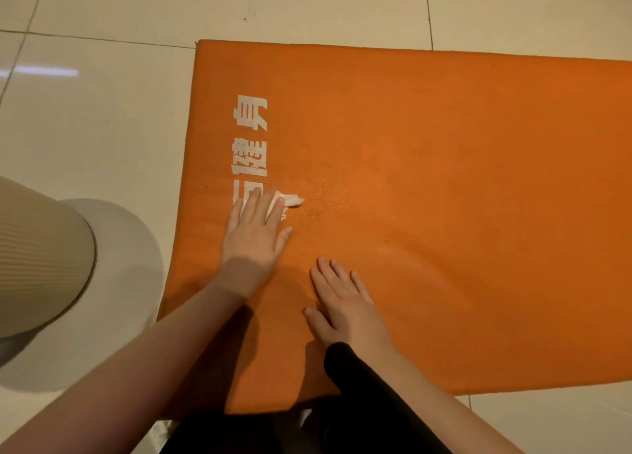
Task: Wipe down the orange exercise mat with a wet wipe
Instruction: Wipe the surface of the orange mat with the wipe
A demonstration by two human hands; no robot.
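left hand [254,231] presses wipe [290,202] on orange mat [444,180], over white lettering [251,115].

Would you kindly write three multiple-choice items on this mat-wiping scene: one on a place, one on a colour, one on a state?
1. Where is the wet wipe?
A) under the left hand fingers, on the mat
B) in a bucket
C) hanging on a rail

2. What colour is the lettering printed on the mat?
A) black
B) white
C) blue

3. How is the right hand?
A) clenched in a fist
B) gripping a bottle
C) flat on the mat, fingers spread

Key: 1 A, the wipe pokes out from beneath the straight fingers; 2 B, the characters show white against the orange; 3 C, its palm lies down and it holds nothing.
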